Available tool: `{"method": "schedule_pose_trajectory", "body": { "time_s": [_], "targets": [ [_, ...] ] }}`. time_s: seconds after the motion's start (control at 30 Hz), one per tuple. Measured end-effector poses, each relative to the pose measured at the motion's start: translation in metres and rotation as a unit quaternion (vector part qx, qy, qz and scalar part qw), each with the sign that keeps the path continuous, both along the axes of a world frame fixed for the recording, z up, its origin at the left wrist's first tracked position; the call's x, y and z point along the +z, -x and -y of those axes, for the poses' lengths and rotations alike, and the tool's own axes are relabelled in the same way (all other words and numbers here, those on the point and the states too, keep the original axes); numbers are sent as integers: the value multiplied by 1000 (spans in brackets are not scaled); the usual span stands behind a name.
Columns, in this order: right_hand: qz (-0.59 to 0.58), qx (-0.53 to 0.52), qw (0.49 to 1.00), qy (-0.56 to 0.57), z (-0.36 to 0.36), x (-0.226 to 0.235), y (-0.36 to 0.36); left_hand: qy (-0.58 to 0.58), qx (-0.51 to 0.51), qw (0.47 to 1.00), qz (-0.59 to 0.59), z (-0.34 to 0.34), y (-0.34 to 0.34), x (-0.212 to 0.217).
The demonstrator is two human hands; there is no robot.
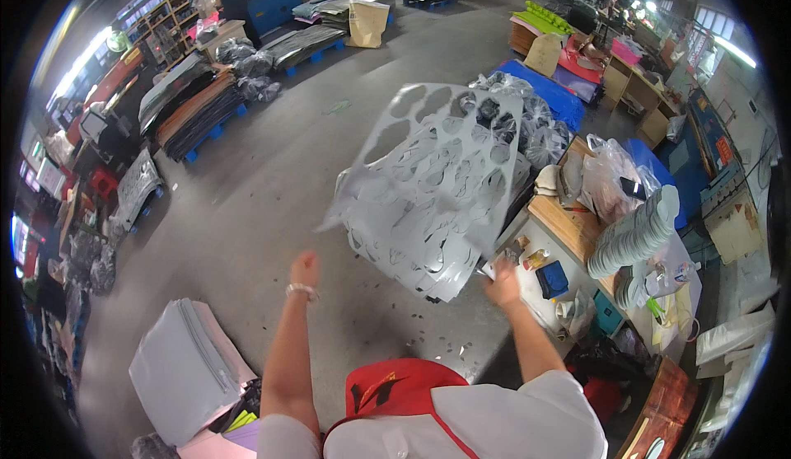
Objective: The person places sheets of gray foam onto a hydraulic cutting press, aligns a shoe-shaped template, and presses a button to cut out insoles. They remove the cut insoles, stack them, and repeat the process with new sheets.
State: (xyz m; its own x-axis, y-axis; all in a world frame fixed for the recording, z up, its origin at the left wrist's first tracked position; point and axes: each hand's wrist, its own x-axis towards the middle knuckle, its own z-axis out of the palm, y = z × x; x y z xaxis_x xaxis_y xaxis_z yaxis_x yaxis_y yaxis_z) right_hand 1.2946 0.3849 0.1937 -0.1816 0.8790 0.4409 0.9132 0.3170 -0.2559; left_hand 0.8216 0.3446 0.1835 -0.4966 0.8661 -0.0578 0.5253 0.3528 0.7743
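Observation:
A grey sheet full of cut-out holes point(451, 158) spreads out ahead of me, its near corners smeared by motion. Under it lies a pile of similar grey punched sheets point(412, 245). My left hand point(305, 269), with a pale bracelet at the wrist, is held up over the floor, left of the sheet and apart from it. Its fingers look curled, with nothing visible in them. By the sheet's near right corner, beside the workbench, is my right hand point(502, 284). Blur hides whether its fingers touch the sheet or grip anything.
At right, a workbench point(540, 298) carries a dark blue box point(551, 279) and stacked pale pieces point(634, 232). Grey sheets point(181, 368) lie stacked at lower left. Small dark scraps dot the floor point(247, 236). Farther off are pallets of sheets point(194, 117) and a person point(233, 2).

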Motion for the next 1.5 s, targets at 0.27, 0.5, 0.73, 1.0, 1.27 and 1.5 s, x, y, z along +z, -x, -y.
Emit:
{"method": "schedule_pose_trajectory", "body": {
  "time_s": [0.27,0.5,0.73,1.0,1.27,1.5],
  "targets": [
    [-10,179,910,375,6,-16,116,68,-283,957,19,153,-20,118],
    [-13,385,910,156,9,134,316,-181,-590,787,16,247,-75,278],
    [82,521,850,11,93,265,477,-119,-507,803,291,290,-86,246],
    [144,668,729,-28,168,258,567,-304,-331,893,4,348,-25,263],
    [207,752,615,119,190,205,609,-287,-269,919,14,348,25,260],
    [209,753,621,54,161,241,647,-270,-298,916,4,316,34,268]
  ]
}}
